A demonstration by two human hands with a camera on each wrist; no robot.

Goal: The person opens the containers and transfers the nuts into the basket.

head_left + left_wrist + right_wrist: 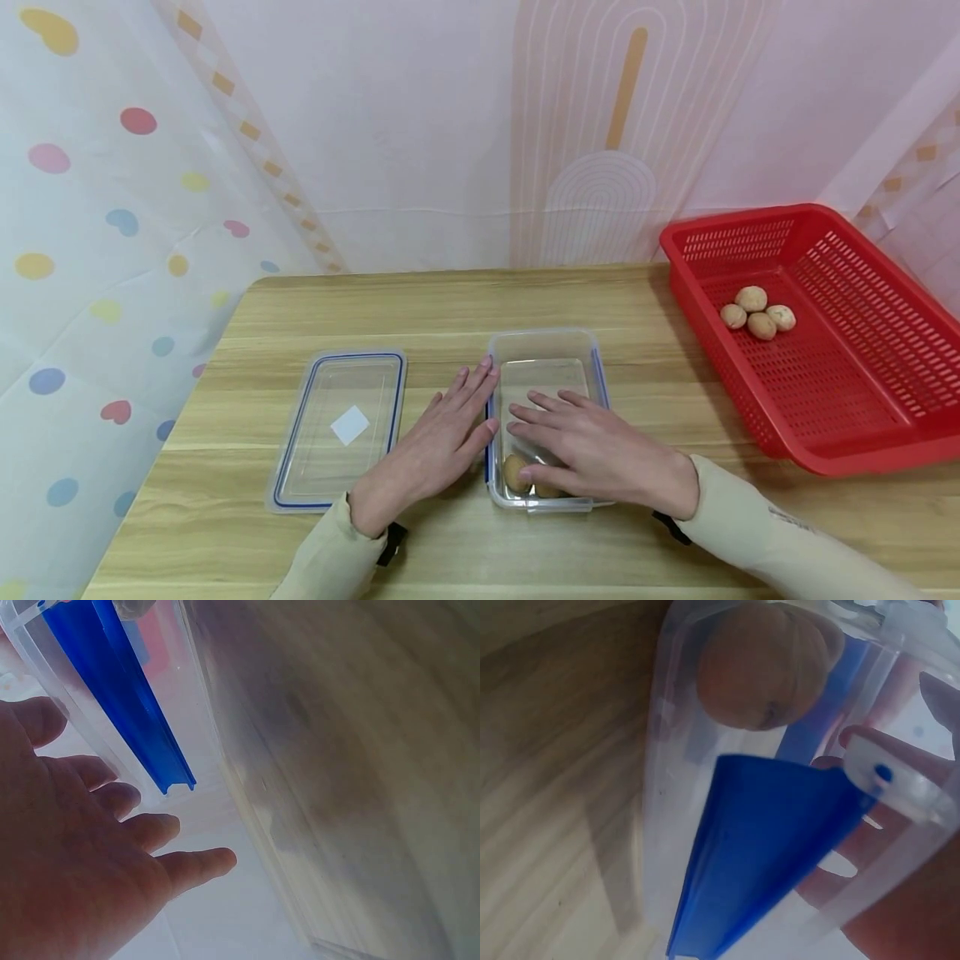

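Observation:
A clear plastic food container (543, 343) with blue side clips stands lidless on the table. Inside, at its near end, lie two round brown walnuts (515, 473), one partly covered by my right hand; the right wrist view shows a walnut (754, 671) through the clear wall. My left hand (438, 442) lies along the container's left side, fingers straight, fingertips right at the rim beside the blue clip (120, 690). Over the container's opening my right hand (588, 446) is spread, fingers extended and pinching nothing, thumb above the walnuts. The right blue clip (765, 840) hangs down.
On the left lies the clear lid (311, 458) with a blue seal and a white square label (349, 425). A red slotted basket (738, 400) stands at the right with several walnuts (761, 325) in it. A patterned cloth (420, 133) hangs behind the wooden table (450, 308).

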